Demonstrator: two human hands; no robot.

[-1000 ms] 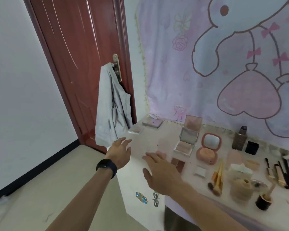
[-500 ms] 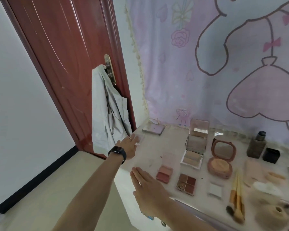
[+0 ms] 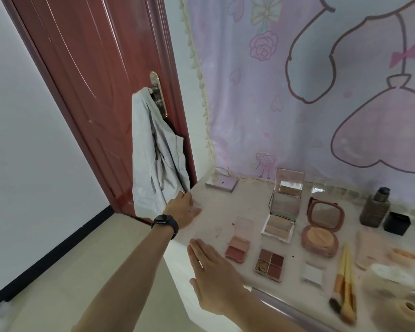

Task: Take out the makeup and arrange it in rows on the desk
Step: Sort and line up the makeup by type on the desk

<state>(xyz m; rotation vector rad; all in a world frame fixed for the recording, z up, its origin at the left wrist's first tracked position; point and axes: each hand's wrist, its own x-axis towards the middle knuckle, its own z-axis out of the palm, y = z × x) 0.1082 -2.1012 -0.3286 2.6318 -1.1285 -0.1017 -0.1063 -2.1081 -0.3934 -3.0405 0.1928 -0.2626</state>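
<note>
Your left hand [image 3: 182,210] lies straight-fingered on the desk [image 3: 225,207] corner and your right hand [image 3: 216,279] hovers flat and empty, with the blush palette [image 3: 237,245], eyeshadow quad [image 3: 270,264], powder compact [image 3: 321,232] and brushes [image 3: 344,283] already in rows to its right, so little seems left.

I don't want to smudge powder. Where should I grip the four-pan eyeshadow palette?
Pinch the four-pan eyeshadow palette by its two opposite side rims, coming down from above. It lies flat on the desk, pans up, so the thin outer frame is probably the only safe hold.
</note>
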